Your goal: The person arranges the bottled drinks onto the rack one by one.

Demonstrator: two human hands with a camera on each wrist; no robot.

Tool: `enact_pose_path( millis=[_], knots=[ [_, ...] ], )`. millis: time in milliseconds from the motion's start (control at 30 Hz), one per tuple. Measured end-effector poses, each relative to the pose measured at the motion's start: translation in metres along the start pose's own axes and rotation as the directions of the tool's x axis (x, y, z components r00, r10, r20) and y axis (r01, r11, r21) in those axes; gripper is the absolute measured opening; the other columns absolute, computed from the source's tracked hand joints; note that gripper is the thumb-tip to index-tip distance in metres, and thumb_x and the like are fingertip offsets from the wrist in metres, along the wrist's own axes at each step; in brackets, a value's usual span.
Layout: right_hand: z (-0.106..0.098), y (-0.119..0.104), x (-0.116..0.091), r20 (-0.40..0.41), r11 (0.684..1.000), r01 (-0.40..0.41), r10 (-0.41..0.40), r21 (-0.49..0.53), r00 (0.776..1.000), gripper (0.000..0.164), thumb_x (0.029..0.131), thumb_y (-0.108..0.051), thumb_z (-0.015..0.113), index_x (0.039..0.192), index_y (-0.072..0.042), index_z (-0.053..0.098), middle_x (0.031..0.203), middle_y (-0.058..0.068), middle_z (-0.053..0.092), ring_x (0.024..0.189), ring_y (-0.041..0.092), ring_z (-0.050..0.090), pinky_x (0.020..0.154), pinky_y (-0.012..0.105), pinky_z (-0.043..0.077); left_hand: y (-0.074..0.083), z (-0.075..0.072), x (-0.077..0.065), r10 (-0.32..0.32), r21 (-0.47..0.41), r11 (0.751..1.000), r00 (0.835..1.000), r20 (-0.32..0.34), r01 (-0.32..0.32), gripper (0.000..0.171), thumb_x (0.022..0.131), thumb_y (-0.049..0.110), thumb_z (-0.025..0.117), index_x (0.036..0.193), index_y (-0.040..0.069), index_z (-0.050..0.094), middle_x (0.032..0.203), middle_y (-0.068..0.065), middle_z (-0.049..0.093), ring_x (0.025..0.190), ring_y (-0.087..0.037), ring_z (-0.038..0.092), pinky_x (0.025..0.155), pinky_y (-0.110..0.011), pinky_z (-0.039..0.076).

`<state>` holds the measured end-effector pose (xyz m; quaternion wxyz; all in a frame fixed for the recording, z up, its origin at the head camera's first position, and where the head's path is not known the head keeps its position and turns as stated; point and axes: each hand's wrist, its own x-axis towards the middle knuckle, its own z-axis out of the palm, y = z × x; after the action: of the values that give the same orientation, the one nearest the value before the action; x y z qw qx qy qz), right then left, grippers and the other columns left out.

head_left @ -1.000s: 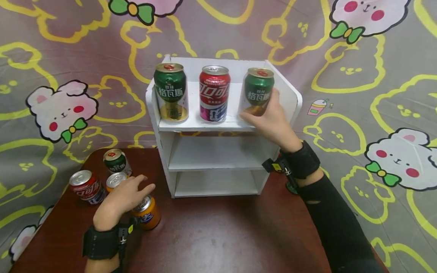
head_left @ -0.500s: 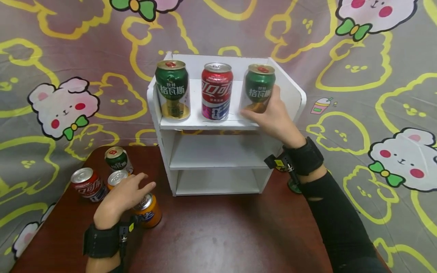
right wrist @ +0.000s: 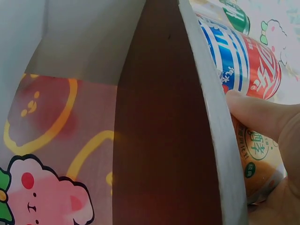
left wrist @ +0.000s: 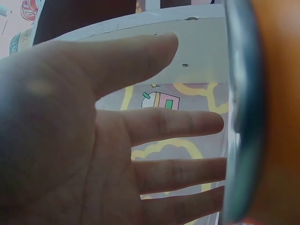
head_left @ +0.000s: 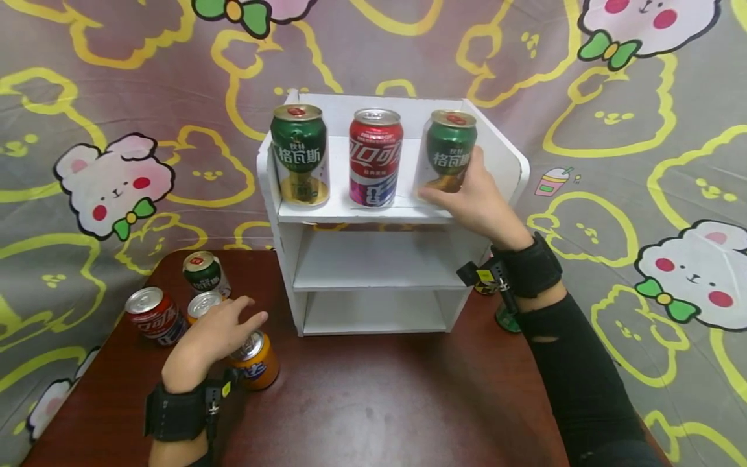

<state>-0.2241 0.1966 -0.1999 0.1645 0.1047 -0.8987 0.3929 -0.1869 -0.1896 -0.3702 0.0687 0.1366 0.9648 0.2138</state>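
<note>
Foreground: left hand (head_left: 214, 337), fingers extended and slightly apart, near an orange can (head_left: 259, 366) with blue lettering partly hidden; contact impossible to tell. Beyond, at the top level of the white shelf unit (head_left: 367, 218): right hand (head_left: 481, 204), thumb and fingers clasped round the right-end green can (head_left: 450, 144). No evident change of grip or place over the last second; handling thus judged unfinished. Labels: 秋林 格瓦斯 on right-end and left-end green can (head_left: 300, 152), 口可 on red can (head_left: 375, 159) between. Behind: patterned cloth (head_left: 432, 52).

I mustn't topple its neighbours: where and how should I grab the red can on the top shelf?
Probably around the middle of the red can, coming from the front: its round body stands upright near the front of the top shelf, with gaps to the green cans on either side.
</note>
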Motion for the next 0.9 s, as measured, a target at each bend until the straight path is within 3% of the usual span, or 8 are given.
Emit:
enact_pose_path(
  millis=[267, 467, 733, 900],
  knots=[
    [-0.003, 0.003, 0.000, -0.002, 1.000, -0.015, 0.015, 0.005, 1.000, 0.091, 0.069, -0.040, 0.072, 0.133, -0.011, 0.015, 0.120, 0.009, 0.038, 0.108, 0.015, 0.037, 0.092, 0.034, 0.029, 0.002, -0.001, 0.000, -0.008, -0.011, 1.000, 1.000, 0.001, 0.008, 0.072, 0.087, 0.054, 0.040, 0.127, -0.006, 0.038, 0.120, -0.030, 0.043, 0.105, -0.045, 0.043, 0.075, -0.055, 0.040],
    [-0.002, 0.002, -0.006, -0.014, 1.000, -0.023, 0.023, -0.004, 1.000, 0.095, 0.069, -0.046, 0.070, 0.135, -0.011, 0.012, 0.116, 0.009, 0.041, 0.103, 0.017, 0.042, 0.086, 0.034, 0.035, 0.004, -0.001, -0.002, -0.007, -0.016, 1.000, 1.000, 0.004, 0.007, 0.074, 0.086, 0.055, 0.039, 0.126, -0.007, 0.038, 0.119, -0.030, 0.044, 0.103, -0.045, 0.044, 0.075, -0.055, 0.040],
    [-0.004, -0.001, -0.032, -0.052, 0.999, 0.002, 0.000, 0.037, 0.999, 0.095, 0.075, -0.038, 0.067, 0.139, -0.007, 0.005, 0.133, 0.014, 0.029, 0.121, 0.021, 0.033, 0.094, 0.030, 0.034, 0.006, -0.001, -0.003, 0.009, 0.001, 1.000, 1.000, 0.004, -0.009, 0.073, 0.087, 0.054, 0.039, 0.126, -0.007, 0.040, 0.120, -0.030, 0.044, 0.106, -0.046, 0.041, 0.078, -0.056, 0.038],
    [-0.009, 0.006, -0.057, -0.079, 0.998, 0.058, -0.056, 0.019, 0.995, 0.088, 0.077, -0.032, 0.066, 0.139, -0.005, 0.009, 0.132, 0.014, 0.034, 0.118, 0.024, 0.038, 0.091, 0.034, 0.037, 0.007, 0.000, -0.002, 0.018, 0.004, 1.000, 1.000, 0.003, -0.018, 0.075, 0.086, 0.057, 0.038, 0.125, -0.007, 0.040, 0.121, -0.030, 0.043, 0.107, -0.046, 0.041, 0.079, -0.056, 0.037]
  ],
)
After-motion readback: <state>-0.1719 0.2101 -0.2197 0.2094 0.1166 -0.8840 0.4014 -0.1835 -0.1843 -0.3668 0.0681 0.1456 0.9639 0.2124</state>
